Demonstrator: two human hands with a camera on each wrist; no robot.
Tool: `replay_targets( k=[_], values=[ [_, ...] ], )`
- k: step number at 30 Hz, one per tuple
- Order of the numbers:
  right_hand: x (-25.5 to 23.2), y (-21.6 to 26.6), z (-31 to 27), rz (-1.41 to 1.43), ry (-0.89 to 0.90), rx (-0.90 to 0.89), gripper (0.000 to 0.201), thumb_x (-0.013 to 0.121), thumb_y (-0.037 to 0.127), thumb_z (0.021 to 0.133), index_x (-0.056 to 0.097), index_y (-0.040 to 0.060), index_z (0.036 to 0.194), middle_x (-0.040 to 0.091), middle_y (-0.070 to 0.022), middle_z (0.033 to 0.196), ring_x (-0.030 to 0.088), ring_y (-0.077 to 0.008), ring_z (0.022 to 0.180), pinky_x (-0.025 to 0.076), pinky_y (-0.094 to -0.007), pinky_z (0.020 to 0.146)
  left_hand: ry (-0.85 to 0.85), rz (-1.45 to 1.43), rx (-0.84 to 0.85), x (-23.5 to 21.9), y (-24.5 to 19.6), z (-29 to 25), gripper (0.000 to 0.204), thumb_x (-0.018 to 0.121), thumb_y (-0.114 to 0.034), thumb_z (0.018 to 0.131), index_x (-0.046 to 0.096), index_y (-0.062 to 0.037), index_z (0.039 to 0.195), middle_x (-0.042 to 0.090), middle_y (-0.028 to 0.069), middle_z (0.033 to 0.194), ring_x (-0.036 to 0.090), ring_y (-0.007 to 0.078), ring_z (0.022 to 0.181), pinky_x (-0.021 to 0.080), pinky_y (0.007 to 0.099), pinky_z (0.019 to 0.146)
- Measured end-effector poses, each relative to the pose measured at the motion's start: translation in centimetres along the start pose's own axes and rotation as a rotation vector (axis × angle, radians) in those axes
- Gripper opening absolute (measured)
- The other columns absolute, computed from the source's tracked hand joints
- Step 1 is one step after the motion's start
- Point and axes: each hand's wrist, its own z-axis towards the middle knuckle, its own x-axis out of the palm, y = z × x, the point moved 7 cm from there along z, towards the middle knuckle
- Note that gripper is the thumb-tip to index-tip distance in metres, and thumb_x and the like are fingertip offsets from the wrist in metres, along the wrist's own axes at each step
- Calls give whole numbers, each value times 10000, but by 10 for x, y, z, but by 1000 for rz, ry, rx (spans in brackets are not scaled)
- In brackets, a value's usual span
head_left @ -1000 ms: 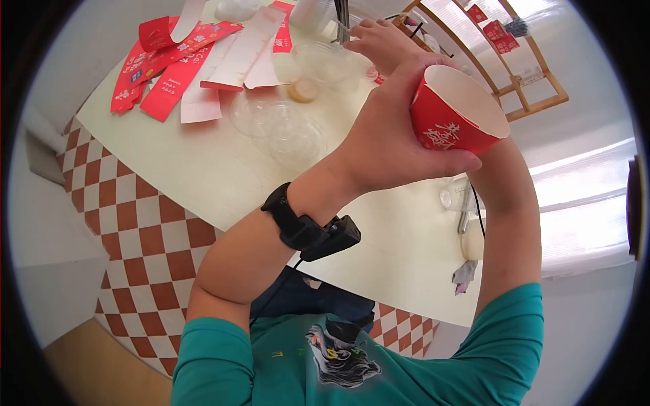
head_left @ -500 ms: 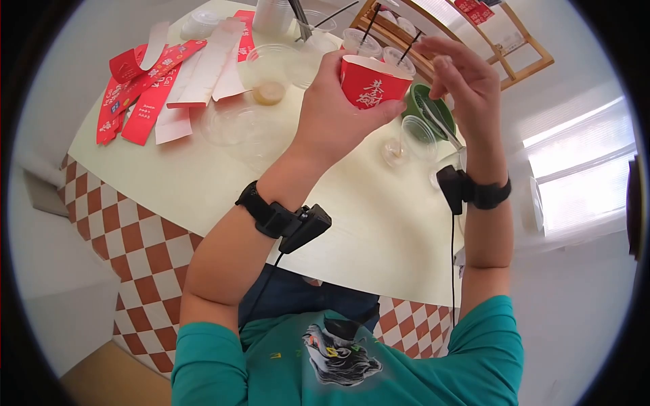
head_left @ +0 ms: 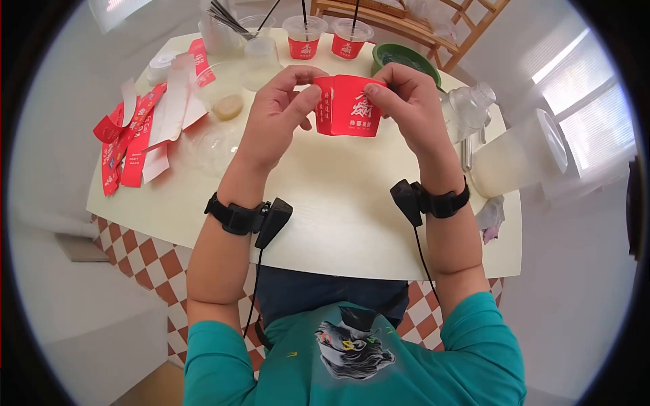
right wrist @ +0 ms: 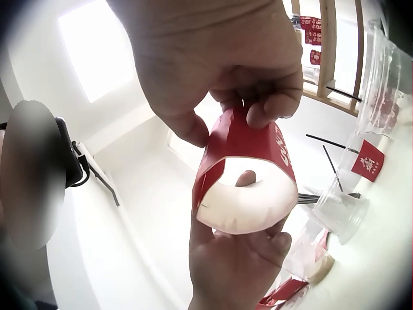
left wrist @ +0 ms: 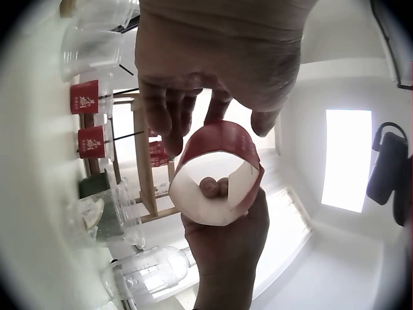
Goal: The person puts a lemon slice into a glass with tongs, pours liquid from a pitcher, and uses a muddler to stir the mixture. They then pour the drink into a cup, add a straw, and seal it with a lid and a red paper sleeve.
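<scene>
Held upright over the table is a red paper cup sleeve (head_left: 349, 108) with white lettering. The left hand (head_left: 276, 118) pinches its left side with thumb and fingers, while the right hand (head_left: 414, 108) grips its right side, thumb on the front. In the left wrist view the sleeve (left wrist: 221, 142) forms a ring, white inside, and fingertips of the right hand (left wrist: 226, 255) show within it. The right wrist view has the sleeve (right wrist: 248, 139) between the right hand (right wrist: 222, 58) above and the left hand (right wrist: 237, 265) below; a fingertip shows inside.
Flattened red and white sleeves (head_left: 152, 128) and clear lids (head_left: 203, 145) lie at the left. Two lidded cups (head_left: 302, 47) with black straws stand at the back. A green bowl (head_left: 406, 59), glass jug (head_left: 467, 108) and large clear container (head_left: 518, 159) are at the right.
The left hand has brought the sleeve lower and more central in the head view. The right hand has come back from the far side and taken hold of the sleeve.
</scene>
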Motion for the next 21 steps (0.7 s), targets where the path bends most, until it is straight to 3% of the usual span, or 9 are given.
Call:
replay_targets(
  k=[2,5,7,8,12,14,15,17,21],
  values=[
    [-3,-10,-1,-28,14,21,228,708,181,793,583,9,708,563,11,616,474,-25,560,351,-187,490,-13,34,41,2,1,-1,167,653,-172,871,624,-31,957,629,67,1013,577,68,732,455,207,605],
    [-4,-14,1,-71,38,-16,229,705,183,783,581,16,686,556,6,612,471,-36,563,344,-201,491,72,20,70,15,-2,-4,126,636,-149,880,623,-24,882,633,58,967,553,63,686,430,205,571],
    [-3,-13,1,43,55,27,222,696,176,794,582,16,693,560,5,620,472,-39,562,352,-205,494,83,-3,21,17,3,-5,127,637,-141,878,617,-19,849,634,52,911,543,63,664,424,205,562],
    [-2,-14,-2,90,146,126,147,638,122,835,569,26,747,578,-5,795,505,-59,737,405,-213,681,93,-27,-20,18,7,-6,134,637,-133,876,612,-14,817,634,46,855,532,63,642,418,206,553],
    [-3,-19,-2,218,188,116,160,615,133,855,563,27,748,557,5,803,488,-59,721,399,-213,673,134,19,-108,14,18,-5,141,646,-132,869,610,-13,802,615,26,752,527,63,628,427,204,559],
    [3,-23,-5,248,338,205,184,581,148,882,558,27,746,534,9,803,477,-59,715,392,-213,675,205,25,-115,16,20,-5,141,650,-134,865,609,-14,803,589,7,681,520,64,615,429,205,569],
    [1,-24,-5,249,337,208,184,581,148,882,558,27,746,534,9,803,477,-59,715,392,-213,675,205,24,-117,16,19,-6,141,650,-134,865,609,-14,803,589,7,681,520,64,615,429,205,569],
    [8,-22,-9,241,504,177,214,537,170,910,554,19,760,520,11,788,473,-58,709,386,-213,675,258,67,-112,21,17,-8,142,648,-137,864,618,-6,818,589,5,697,514,61,620,425,207,572],
    [8,-26,-13,352,517,226,215,522,176,917,556,10,786,519,5,801,474,-61,715,387,-214,681,313,115,-106,23,16,-11,138,649,-135,862,627,-1,837,594,0,706,514,58,632,426,208,583]
  ],
)
